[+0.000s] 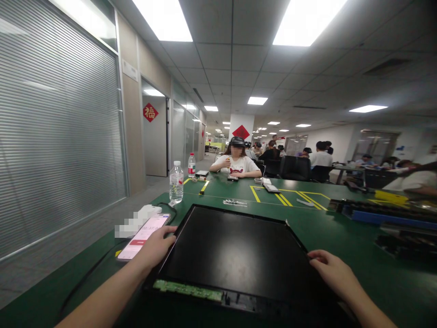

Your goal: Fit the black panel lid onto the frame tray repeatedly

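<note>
A black display panel [232, 246] lies on the green table in front of me, its dark screen facing up. Along its near edge runs a green circuit board [187, 290]. My left hand [160, 246] grips the panel's left edge, thumb and fingers closed on the frame. At the opposite side, my right hand [329, 269] has its bent fingers closed on the right edge. A phone [145, 237] with a lit screen lies just left of my left hand, beside a blurred-out white object [136, 221].
A water bottle [176, 183] stands beyond the phone, a second bottle [191, 165] behind it. Across the green table [205, 200] sits a person [235, 161] in a white shirt. Dark strips and a blue tray [385, 216] lie at right. A cable [88, 269] runs down the left.
</note>
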The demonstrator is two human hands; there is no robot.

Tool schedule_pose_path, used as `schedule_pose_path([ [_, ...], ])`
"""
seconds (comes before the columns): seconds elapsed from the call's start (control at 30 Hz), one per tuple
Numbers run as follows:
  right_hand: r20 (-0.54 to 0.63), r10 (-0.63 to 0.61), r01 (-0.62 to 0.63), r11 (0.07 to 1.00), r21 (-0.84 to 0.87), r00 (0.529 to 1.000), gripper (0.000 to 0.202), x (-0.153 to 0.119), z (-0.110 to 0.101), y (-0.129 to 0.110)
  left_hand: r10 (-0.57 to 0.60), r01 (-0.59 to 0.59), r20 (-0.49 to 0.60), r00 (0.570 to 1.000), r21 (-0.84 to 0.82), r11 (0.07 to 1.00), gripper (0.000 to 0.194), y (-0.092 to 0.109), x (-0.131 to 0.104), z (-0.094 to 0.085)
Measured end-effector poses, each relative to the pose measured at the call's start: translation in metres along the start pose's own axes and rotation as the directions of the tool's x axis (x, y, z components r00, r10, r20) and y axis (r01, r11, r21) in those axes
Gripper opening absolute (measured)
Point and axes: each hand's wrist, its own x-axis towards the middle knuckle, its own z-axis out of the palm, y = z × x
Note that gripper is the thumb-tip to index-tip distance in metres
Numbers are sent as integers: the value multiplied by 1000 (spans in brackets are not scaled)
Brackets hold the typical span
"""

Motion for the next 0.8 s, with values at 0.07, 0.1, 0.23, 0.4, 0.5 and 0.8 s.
schedule_pose_path([
  [0.07,-1,-4,4,1000,8,1000,24,0,0,0,-42,49,53,998,-145,988,40,-1,2,1],
  [0.1,1,-5,5,1000,10,1000,25,0,0,1,-59,74,77,995,-212,974,42,-1,3,2],
  [0.23,19,0,0,1000,8,1000,25,3,2,4,-141,171,105,984,-387,906,51,2,4,4],
  [0.4,27,4,-4,1000,16,1000,26,4,2,5,-139,213,176,974,-521,827,62,5,3,5],
  [0.5,37,11,-12,1000,20,999,26,3,3,4,-121,233,229,966,-561,794,68,2,3,6],
  [0.8,9,-6,6,999,32,1000,26,4,4,7,-72,278,353,933,-579,767,57,-2,0,4],
])
